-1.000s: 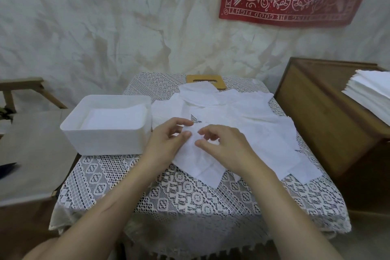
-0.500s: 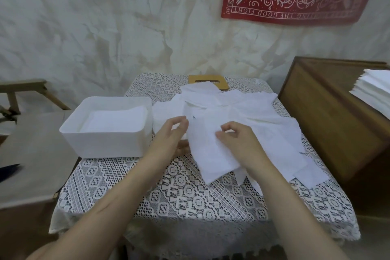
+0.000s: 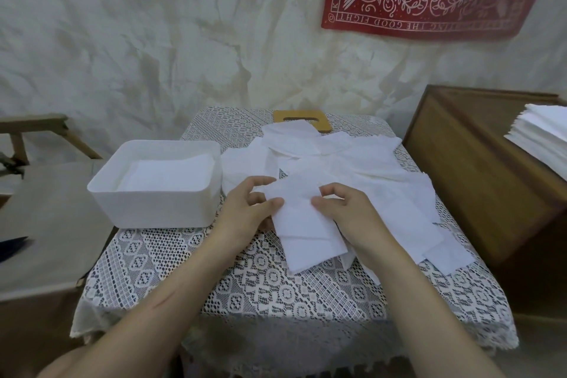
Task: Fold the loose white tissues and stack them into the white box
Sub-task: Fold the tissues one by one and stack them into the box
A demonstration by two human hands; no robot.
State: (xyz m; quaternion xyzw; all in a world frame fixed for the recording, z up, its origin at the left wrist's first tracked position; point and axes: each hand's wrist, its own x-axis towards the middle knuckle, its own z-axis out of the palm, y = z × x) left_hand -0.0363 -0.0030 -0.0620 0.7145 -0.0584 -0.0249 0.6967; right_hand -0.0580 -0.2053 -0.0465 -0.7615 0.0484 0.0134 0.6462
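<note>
Both hands work one tissue at the middle of the lace-covered table. The left hand pinches its left edge between thumb and curled fingers. The right hand, at 3 o'clock from it, pinches the sheet with thumb and bent forefinger. The tissue lies on top of the loose tissues, which spread toward 12 and 3 o'clock. The white box sits at 9 o'clock, just beside the pile, with folded tissues flat inside.
</note>
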